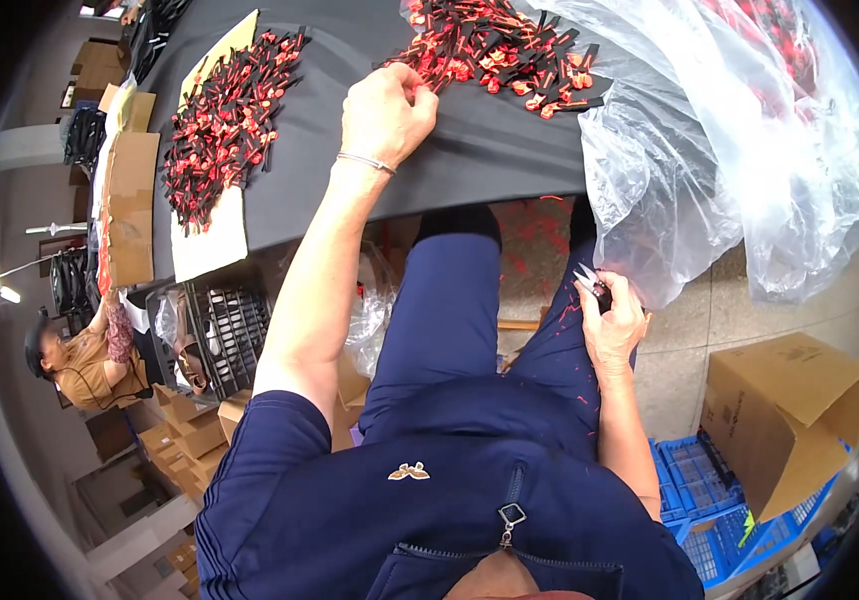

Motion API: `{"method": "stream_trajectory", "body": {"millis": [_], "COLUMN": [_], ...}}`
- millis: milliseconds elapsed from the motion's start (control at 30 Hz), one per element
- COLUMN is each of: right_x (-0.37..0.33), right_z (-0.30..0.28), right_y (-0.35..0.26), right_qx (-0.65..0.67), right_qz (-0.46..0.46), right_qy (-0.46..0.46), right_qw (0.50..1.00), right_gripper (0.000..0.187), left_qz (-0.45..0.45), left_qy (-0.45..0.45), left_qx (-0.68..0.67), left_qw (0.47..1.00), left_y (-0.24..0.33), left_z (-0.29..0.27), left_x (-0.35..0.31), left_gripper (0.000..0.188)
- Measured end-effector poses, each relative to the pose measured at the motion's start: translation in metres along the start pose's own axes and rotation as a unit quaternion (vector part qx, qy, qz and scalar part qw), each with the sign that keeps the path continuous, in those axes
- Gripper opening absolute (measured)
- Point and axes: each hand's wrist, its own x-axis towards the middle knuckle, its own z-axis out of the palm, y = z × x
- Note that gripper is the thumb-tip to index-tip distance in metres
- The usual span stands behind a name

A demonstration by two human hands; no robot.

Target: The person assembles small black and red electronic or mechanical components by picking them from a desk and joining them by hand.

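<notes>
My left hand reaches over the dark table to the near edge of a pile of small black strips with red-orange parts. Its fingers are pinched together beside the pieces, and whatever lies between the fingertips is too small to make out. Over my right thigh, my right hand is closed around small thread snips, whose pointed metal blades stick out toward the upper left. A second pile of similar black and red pieces lies on the left of the table, partly on a pale yellow sheet.
Clear plastic bags drape over the table's right side. Below them stand an open cardboard box and blue crates. Red thread scraps lie on my trousers and the floor. At far left, another person is near a black crate and cartons.
</notes>
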Motion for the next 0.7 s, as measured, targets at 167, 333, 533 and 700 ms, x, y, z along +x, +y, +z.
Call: {"method": "stream_trajectory", "body": {"millis": [167, 333, 533, 700], "right_x": [-0.004, -0.014, -0.005, -0.003], "right_z": [0.001, 0.002, -0.024, -0.031], "right_y": [0.001, -0.001, -0.074, -0.077], "right_qx": [0.017, 0.152, 0.572, 0.566], "right_qz": [0.01, 0.008, 0.284, 0.283], "right_qy": [0.014, 0.105, -0.153, -0.192], "right_qw": [1.0, 0.983, 0.754, 0.75], "right_gripper": [0.026, 0.024, 0.019, 0.016], "left_qz": [-0.067, -0.146, -0.119, -0.089], "left_qy": [-0.025, -0.156, -0.218, -0.221], "left_qx": [-0.134, -0.445, -0.506, -0.469], "left_qw": [0.988, 0.87, 0.826, 0.851], "left_y": [0.008, 0.045, 0.085, 0.093], "left_z": [-0.018, -0.033, -0.027, -0.019], "left_x": [-0.024, -0.077, -0.145, -0.172], "left_gripper": [0.014, 0.016, 0.011, 0.011]}}
